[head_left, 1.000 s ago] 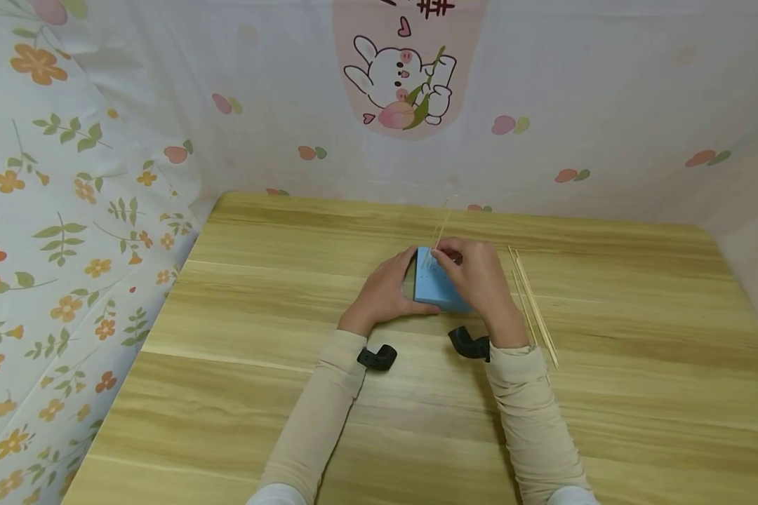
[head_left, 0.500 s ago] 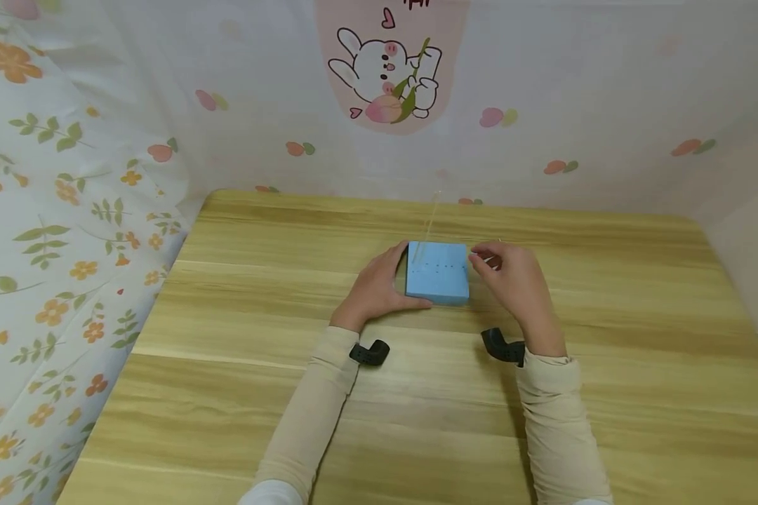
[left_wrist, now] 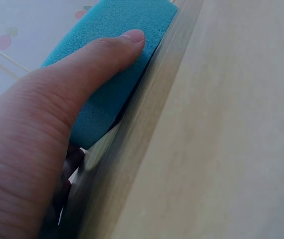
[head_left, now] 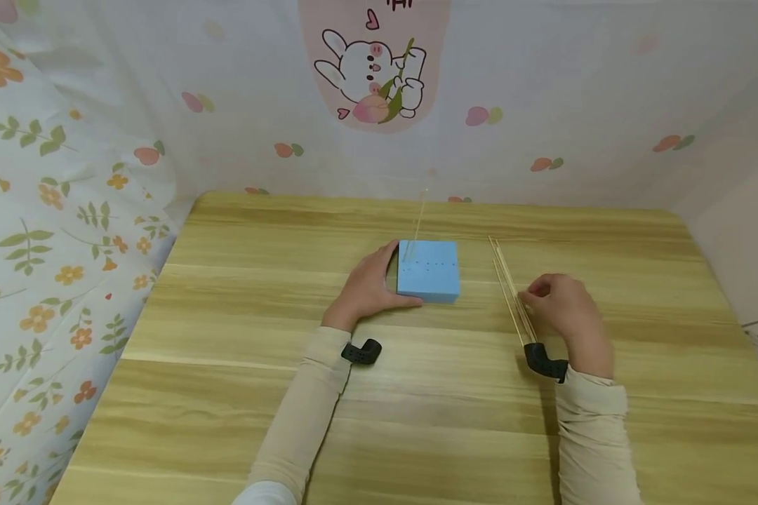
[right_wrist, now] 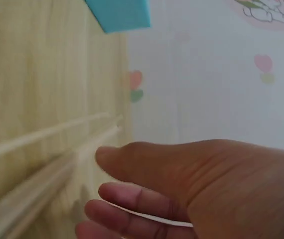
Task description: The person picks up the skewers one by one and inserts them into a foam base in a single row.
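Observation:
A blue foam block (head_left: pixel 429 280) lies on the table with rows of small dark holes in its top. A few thin sticks (head_left: pixel 420 221) stand up from its left part. My left hand (head_left: pixel 368 286) grips the block from the left, its thumb (left_wrist: pixel 109 52) along the front side; the other fingers are mostly hidden. More thin wooden sticks (head_left: pixel 509 284) lie loosely together to the right of the block. Just right of them is my right hand (head_left: pixel 567 305). In the right wrist view its thumb (right_wrist: pixel 127 159) and fingers are apart, bent beside the sticks, with nothing between them.
The wood-grain table (head_left: pixel 429 421) ends at a white printed cloth (head_left: pixel 530 84) behind it. A floral cloth (head_left: pixel 57 231) hangs along the left. Black wrist mounts (head_left: pixel 361 352) sit on both sleeves.
My right hand has left the sticks standing in the block and moved right and nearer, to the loose sticks. My left hand stays on the block. The head view has shifted slightly.

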Tool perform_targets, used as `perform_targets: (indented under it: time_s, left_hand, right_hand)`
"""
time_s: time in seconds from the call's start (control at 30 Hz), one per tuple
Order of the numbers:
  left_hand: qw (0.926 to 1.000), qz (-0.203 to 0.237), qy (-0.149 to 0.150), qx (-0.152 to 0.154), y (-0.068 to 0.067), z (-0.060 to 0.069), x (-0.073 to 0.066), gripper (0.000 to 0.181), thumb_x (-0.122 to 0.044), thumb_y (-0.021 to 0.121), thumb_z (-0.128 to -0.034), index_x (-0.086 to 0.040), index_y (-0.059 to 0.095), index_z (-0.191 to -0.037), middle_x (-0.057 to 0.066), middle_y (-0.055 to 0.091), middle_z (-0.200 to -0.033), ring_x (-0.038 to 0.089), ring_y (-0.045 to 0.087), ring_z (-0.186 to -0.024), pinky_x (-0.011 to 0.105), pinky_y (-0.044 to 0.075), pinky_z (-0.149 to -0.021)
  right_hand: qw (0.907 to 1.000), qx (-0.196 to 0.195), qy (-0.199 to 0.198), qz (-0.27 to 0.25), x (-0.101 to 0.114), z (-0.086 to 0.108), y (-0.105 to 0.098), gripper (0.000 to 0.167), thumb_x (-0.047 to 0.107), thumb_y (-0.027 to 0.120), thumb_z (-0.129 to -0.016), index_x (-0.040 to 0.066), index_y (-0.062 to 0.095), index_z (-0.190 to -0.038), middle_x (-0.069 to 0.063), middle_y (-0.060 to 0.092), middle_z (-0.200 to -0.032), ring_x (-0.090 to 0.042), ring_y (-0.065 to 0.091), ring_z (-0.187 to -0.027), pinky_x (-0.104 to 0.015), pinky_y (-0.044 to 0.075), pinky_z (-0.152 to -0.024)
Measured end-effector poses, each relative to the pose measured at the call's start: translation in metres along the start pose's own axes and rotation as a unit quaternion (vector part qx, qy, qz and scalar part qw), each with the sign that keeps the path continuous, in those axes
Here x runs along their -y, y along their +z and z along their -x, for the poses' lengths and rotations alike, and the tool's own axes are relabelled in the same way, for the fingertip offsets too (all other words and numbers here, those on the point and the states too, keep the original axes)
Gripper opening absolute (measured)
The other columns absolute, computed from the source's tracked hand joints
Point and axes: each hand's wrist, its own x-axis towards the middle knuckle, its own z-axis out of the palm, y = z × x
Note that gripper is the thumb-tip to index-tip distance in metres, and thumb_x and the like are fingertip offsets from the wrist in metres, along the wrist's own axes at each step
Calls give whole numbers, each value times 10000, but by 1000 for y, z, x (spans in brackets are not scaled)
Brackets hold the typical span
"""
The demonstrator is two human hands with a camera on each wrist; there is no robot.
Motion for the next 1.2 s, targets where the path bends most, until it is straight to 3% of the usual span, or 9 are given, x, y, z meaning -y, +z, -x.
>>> perform_targets:
  time_s: [0.27,0.63,0.9,1.07,1.2]
  left_hand:
    - [10000,-4,43,1,-2,2,-1,1284,-595,893,-725,-112,170,-1670,100,279,-1688,322,298,-1531,511,301,-1218]
    - [9999,-10,89,-56,-1,1,0,1270,-590,891,-728,-111,185,-1668,106,294,-1682,322,310,-1527,506,306,-1216]
    - [9999,-14,104,-110,-2,3,1,1271,-586,898,-722,-105,194,-1665,106,308,-1676,324,326,-1518,508,314,-1211]
    - [9999,-28,110,-68,-3,4,1,1270,-604,884,-731,-108,184,-1668,104,290,-1684,322,306,-1529,513,300,-1218]
    - [9998,-43,171,-44,-2,2,0,1276,-613,883,-727,-92,191,-1664,106,295,-1682,319,307,-1529,509,295,-1221]
  right_hand:
    - [9997,-15,227,121,4,-6,14,281,218,657,-1009,-59,704,-999,-213,707,-982,-347,647,-847,-485,525,-733]
    - [9996,-45,236,153,2,-10,14,264,190,657,-1009,-54,708,-923,-157,680,-851,-294,598,-759,-372,465,-631]
    - [9997,-121,141,167,6,-10,13,261,178,635,-1011,-62,710,-943,-182,689,-884,-320,618,-785,-409,488,-661]
    - [9978,-554,-237,-264,18,-5,5,235,133,602,-1010,-78,694,-963,-177,709,-834,-317,667,-742,-339,497,-628]
    - [9834,-1252,-979,-874,44,-3,1,173,56,603,-1002,-91,692,-1021,-188,720,-815,-198,695,-645,-201,515,-554]
